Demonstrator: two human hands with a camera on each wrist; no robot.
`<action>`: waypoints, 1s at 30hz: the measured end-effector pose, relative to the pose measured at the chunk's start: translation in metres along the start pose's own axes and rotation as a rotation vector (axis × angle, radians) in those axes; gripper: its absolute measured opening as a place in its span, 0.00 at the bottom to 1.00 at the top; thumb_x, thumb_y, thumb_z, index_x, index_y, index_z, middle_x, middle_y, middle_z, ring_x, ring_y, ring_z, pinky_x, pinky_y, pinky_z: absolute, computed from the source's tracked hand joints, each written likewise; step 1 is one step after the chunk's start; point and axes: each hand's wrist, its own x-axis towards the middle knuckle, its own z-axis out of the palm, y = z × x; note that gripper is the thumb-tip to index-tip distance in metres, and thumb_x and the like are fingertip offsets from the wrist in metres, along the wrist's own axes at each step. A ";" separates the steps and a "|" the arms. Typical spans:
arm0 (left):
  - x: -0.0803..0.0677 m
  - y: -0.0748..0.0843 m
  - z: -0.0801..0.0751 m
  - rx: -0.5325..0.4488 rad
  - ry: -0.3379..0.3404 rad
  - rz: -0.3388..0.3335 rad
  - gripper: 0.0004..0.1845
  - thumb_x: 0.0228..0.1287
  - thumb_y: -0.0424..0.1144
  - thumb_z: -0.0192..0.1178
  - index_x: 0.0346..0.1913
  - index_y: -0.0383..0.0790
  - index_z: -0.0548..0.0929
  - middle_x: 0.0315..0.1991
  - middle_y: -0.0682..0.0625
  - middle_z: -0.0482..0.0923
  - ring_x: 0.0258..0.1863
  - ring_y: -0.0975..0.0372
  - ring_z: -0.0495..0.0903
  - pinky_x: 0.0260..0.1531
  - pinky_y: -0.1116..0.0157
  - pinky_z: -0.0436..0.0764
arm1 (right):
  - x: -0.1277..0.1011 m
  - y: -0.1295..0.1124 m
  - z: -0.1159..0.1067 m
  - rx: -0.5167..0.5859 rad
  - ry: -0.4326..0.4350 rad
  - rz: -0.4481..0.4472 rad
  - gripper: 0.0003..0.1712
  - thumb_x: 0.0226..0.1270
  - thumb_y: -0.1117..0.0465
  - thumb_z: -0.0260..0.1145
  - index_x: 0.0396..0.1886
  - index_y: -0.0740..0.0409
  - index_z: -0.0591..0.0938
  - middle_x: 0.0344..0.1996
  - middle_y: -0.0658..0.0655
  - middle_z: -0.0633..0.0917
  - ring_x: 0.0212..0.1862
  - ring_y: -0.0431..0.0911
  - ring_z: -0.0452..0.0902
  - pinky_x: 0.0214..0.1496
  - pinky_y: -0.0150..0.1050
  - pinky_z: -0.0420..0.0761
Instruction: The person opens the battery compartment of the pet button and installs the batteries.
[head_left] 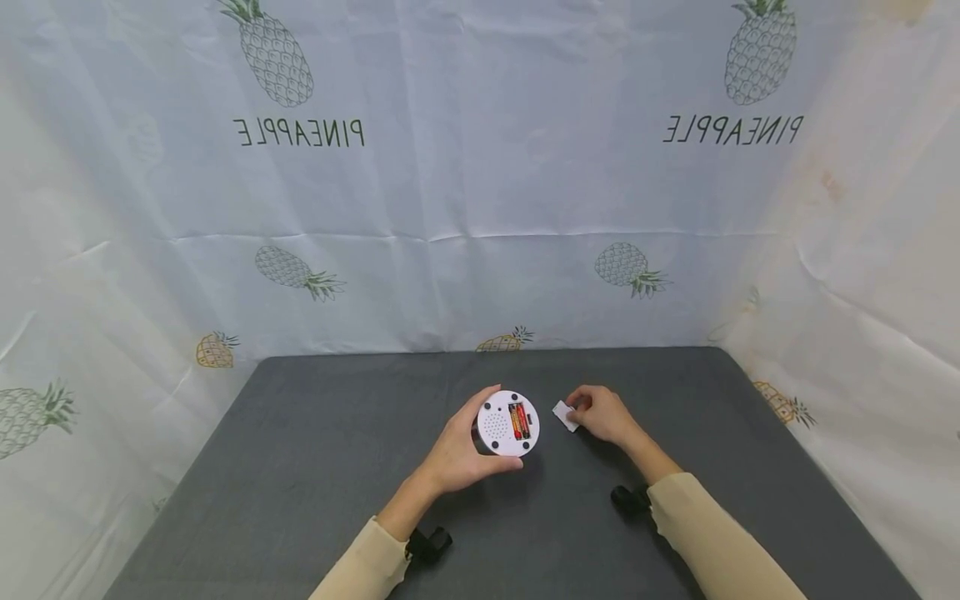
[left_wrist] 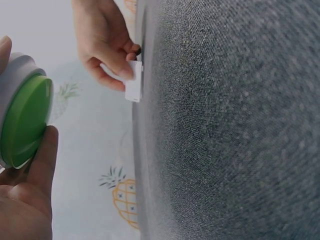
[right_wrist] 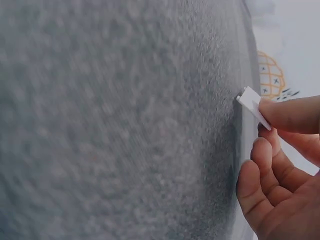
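Observation:
My left hand [head_left: 457,454] grips a round white device [head_left: 507,423] above the table, its underside turned up. An open battery bay [head_left: 519,421] shows red batteries beside a speaker grille. From the left wrist view the device's other face [left_wrist: 25,120] is green. My right hand [head_left: 603,414] pinches a small white battery cover [head_left: 566,415] at the grey table top [head_left: 315,450], just right of the device. The cover [right_wrist: 252,106] lies under my fingertip [right_wrist: 290,114] in the right wrist view, and the cover [left_wrist: 134,82] also shows held at the table surface.
The dark grey table is ringed by a pale pineapple-print cloth [head_left: 480,208] at the back and both sides. Black wrist camera mounts [head_left: 429,543] sit under both sleeves. Bare table surface stretches left and right of the hands.

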 end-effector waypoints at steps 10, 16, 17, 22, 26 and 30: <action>0.001 -0.003 0.001 0.020 0.020 0.001 0.53 0.46 0.33 0.82 0.76 0.40 0.64 0.60 0.47 0.75 0.49 0.63 0.76 0.46 0.66 0.79 | -0.012 -0.009 0.007 0.193 0.003 0.054 0.10 0.63 0.64 0.73 0.43 0.61 0.85 0.26 0.52 0.85 0.27 0.44 0.77 0.30 0.40 0.76; 0.001 -0.004 0.001 0.020 0.015 0.002 0.53 0.47 0.34 0.82 0.76 0.40 0.64 0.60 0.47 0.75 0.50 0.63 0.76 0.46 0.66 0.79 | -0.018 -0.016 0.011 0.292 0.016 0.055 0.12 0.62 0.63 0.74 0.43 0.62 0.85 0.26 0.52 0.85 0.26 0.46 0.78 0.30 0.40 0.78; 0.001 -0.004 0.001 0.020 0.015 0.005 0.53 0.47 0.34 0.82 0.76 0.39 0.64 0.60 0.47 0.75 0.50 0.63 0.76 0.46 0.66 0.79 | -0.019 -0.018 0.011 0.302 0.020 0.054 0.12 0.62 0.63 0.75 0.43 0.62 0.85 0.26 0.52 0.85 0.26 0.46 0.78 0.30 0.40 0.78; 0.001 -0.004 0.001 0.012 0.018 0.013 0.53 0.47 0.33 0.82 0.76 0.38 0.64 0.60 0.46 0.75 0.50 0.62 0.76 0.46 0.66 0.79 | -0.026 -0.028 0.011 0.347 0.028 0.069 0.12 0.62 0.63 0.75 0.43 0.60 0.85 0.28 0.53 0.85 0.28 0.47 0.80 0.30 0.41 0.81; 0.001 -0.003 0.000 0.007 0.018 0.012 0.52 0.47 0.32 0.81 0.76 0.38 0.64 0.60 0.46 0.75 0.50 0.62 0.77 0.45 0.67 0.80 | -0.031 -0.035 0.009 0.411 0.030 0.074 0.12 0.62 0.63 0.75 0.43 0.62 0.84 0.29 0.54 0.86 0.32 0.50 0.82 0.33 0.42 0.83; 0.001 -0.002 -0.001 0.003 0.010 0.009 0.52 0.47 0.32 0.81 0.76 0.37 0.64 0.60 0.46 0.75 0.49 0.63 0.77 0.45 0.66 0.81 | -0.035 -0.042 0.005 0.475 0.040 0.058 0.14 0.63 0.62 0.76 0.44 0.64 0.84 0.30 0.56 0.87 0.34 0.56 0.83 0.33 0.41 0.83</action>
